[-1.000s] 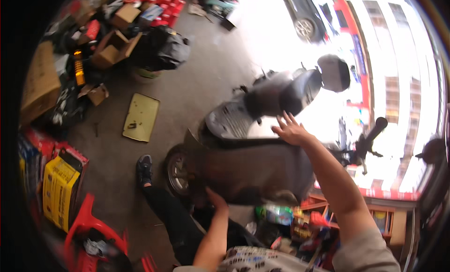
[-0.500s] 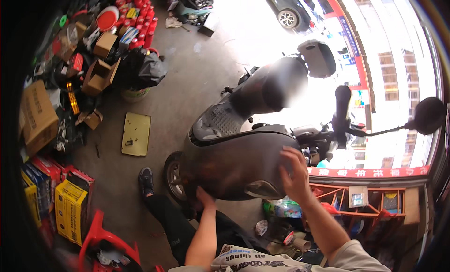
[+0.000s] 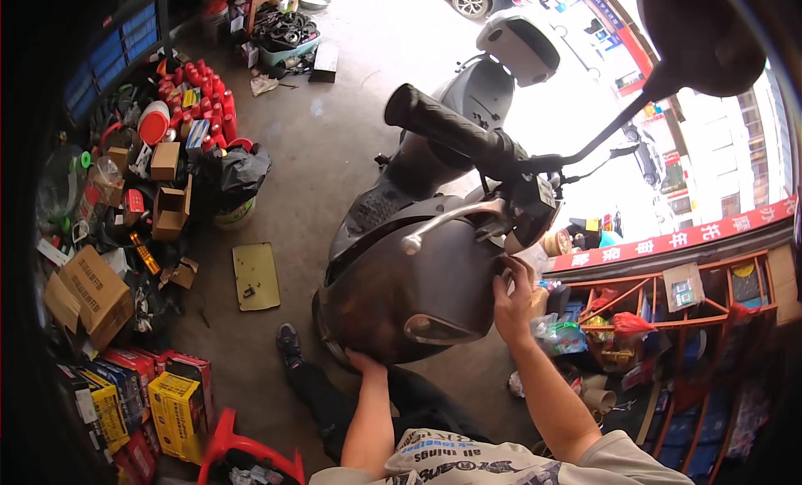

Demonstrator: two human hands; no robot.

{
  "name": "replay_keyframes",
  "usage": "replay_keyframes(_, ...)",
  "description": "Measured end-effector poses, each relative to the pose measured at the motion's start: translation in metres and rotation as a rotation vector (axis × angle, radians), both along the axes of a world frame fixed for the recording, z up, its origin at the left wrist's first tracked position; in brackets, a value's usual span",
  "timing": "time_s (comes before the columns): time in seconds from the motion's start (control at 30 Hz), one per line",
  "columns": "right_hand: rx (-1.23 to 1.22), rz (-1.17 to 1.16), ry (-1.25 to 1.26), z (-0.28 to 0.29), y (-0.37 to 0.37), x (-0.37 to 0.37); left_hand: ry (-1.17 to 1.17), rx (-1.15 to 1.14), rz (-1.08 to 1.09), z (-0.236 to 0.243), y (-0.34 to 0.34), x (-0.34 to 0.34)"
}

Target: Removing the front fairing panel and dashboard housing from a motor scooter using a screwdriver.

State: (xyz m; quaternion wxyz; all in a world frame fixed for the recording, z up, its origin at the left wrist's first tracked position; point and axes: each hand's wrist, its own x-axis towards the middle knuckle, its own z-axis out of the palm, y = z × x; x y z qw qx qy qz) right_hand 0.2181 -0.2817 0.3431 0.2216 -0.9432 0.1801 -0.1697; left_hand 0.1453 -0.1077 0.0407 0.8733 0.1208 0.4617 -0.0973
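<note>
A grey motor scooter (image 3: 368, 203) stands in front of me, its dark front panel (image 3: 384, 276) facing my hands. My left hand (image 3: 366, 364) holds the panel's lower edge near the front wheel, fingers partly hidden beneath it. At the panel's upper right edge, beside the clear lamp lens (image 3: 441, 329), my right hand (image 3: 513, 301) grips with bent fingers. A black handlebar grip (image 3: 443, 121) with a brake lever (image 3: 451, 222) crosses above the panel. From the handlebar rises a round black mirror (image 3: 702, 42).
On the floor to the left lies a yellowish tray (image 3: 256, 280) with small parts. Beyond it are piled cartons (image 3: 92, 293), red bottles (image 3: 200, 105) and a bucket (image 3: 234, 213). A red chair (image 3: 225, 439) is near my left side; an orange shelf rack (image 3: 660, 318) stands right.
The handlebar and mirror have swung left, so the grip now hangs over the panel. My view has shifted too. Both hands remain at the panel's edges.
</note>
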Motion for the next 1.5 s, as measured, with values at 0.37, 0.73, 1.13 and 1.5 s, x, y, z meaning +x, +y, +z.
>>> replay_keyframes(0.37,0.492,-0.261,0.021,-0.054,-0.079,-0.009,0.023,0.824,-1.041,-0.06,0.014,0.015)
replay_keyframes(0.73,0.561,-0.39,-0.166,-0.089,-0.097,-0.05,0.223,0.036,-0.443,-0.005,0.027,-0.008)
replay_keyframes(1.13,0.828,-0.541,-0.397,-0.088,-0.073,-0.032,-0.022,0.068,-0.319,0.004,0.007,0.006)
replay_keyframes(1.5,0.894,-0.449,-0.475,-0.071,-0.031,-0.067,-0.107,0.195,-0.376,-0.035,0.05,-0.031)
